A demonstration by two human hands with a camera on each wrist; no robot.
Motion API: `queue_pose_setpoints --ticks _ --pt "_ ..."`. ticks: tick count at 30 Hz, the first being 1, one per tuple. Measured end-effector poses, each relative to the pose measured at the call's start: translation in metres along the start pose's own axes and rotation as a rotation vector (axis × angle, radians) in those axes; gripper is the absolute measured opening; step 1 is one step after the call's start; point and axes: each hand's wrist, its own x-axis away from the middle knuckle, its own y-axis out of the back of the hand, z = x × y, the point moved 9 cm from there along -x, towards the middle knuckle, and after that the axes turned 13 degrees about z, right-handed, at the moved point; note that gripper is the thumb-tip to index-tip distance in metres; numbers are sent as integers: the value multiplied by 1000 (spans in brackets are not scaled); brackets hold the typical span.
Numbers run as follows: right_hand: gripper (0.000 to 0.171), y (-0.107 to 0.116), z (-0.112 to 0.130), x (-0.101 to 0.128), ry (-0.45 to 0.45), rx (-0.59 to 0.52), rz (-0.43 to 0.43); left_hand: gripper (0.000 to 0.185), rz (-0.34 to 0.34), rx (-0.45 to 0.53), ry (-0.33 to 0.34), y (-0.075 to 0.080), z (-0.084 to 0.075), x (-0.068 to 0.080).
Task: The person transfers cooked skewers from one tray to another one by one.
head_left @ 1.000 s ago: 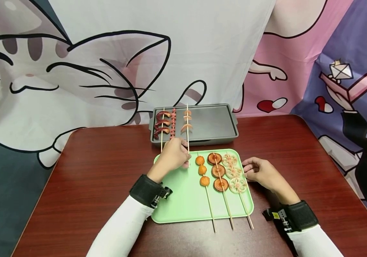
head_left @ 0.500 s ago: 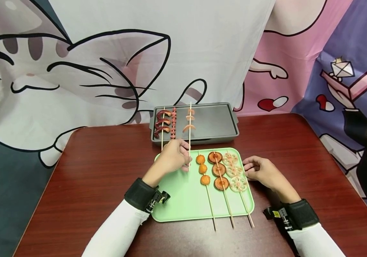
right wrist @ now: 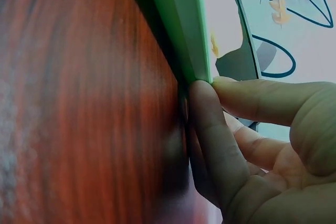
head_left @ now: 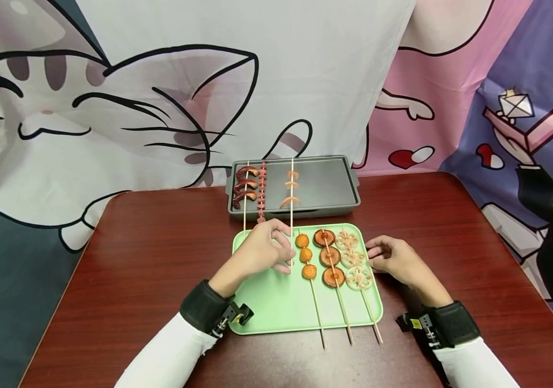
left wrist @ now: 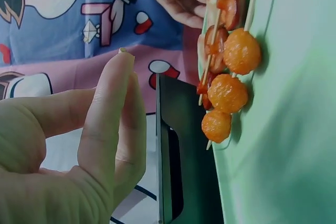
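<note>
Left hand: the left hand [head_left: 265, 248], at the centre of the head view, pinches the lower stick of the shrimp skewer [head_left: 291, 189] between thumb and fingertips; the left wrist view shows the thumb and a finger [left wrist: 113, 114] pressed together, though the stick itself cannot be made out there.
Shrimp skewer: it runs nearly straight up the frame, its three pale shrimp pieces over the grey tray [head_left: 327, 186] and its lower end at the upper left corner of the green tray [head_left: 276, 302].
Right hand: the right hand [head_left: 392, 258], right of centre, rests at the right edge of the green tray with fingers loosely bent; the right wrist view shows a thumb [right wrist: 262, 100] and a fingertip touching that green rim at the bench [head_left: 135, 269] surface, gripping no skewer.
Green tray: lies at the lower middle of the head view on the dark red bench, just below the grey tray.
On the green tray: three skewers side by side, sticks pointing to the bottom of the frame and overhanging the tray's lower edge: the orange ball skewer [head_left: 306, 255], the mushroom skewer [head_left: 328, 257], the lotus root skewer [head_left: 354, 264], the last nearest the right hand.
On the grey tray: at its left end, the octopus skewer [head_left: 245, 188] and just right of it the red sausage skewer [head_left: 261, 188], both left of the shrimp skewer.
Backdrop: a cartoon cat cloth [head_left: 111, 108] fills the upper left of the frame.
</note>
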Motion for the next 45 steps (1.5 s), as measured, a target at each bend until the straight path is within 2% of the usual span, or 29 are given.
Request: queue_pose_setpoints --ticks 5,10,21,34,45 --pt "39 3 -2 1 -13 23 -15 40 10 5 -10 -6 4 8" --pt "38 3 -2 2 -18 40 -24 38 54 27 3 -14 11 17" --pt "40 -1 0 1 1 15 -1 37 123 38 19 -29 28 34" --pt "40 -3 -4 0 -8 -9 -3 35 127 56 41 -42 43 49" --pt "42 -1 -1 0 -2 -11 3 30 139 89 84 -55 65 56"
